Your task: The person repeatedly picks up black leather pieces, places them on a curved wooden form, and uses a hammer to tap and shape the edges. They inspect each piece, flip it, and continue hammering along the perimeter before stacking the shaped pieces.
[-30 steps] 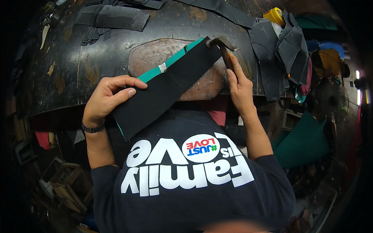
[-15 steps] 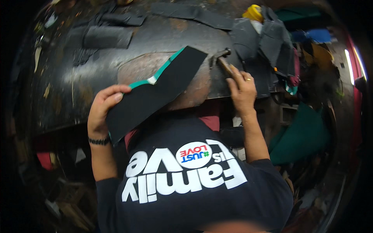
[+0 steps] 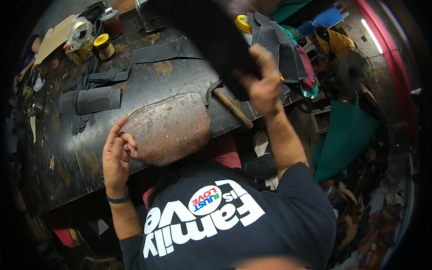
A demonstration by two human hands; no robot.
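Observation:
My right hand grips the lower end of a black flat sheet piece. The piece is raised over the table's far side and smeared by motion. Below it a hammer lies on the table, its wooden handle toward the front edge and its head by the corner of a worn brown slab. At the slab's left side is my left hand, holding nothing, with the index finger extended and the others partly curled.
On the dark table lie black cut pieces and a black strip. A yellow-lidded jar and a red can stand far left. More black pieces pile up at right. Green sheet material hangs beyond the right edge.
The black piece has passed from my left hand to my right and swung up and away. My right hand has let go of the hammer. The view has shifted, showing more of the far table.

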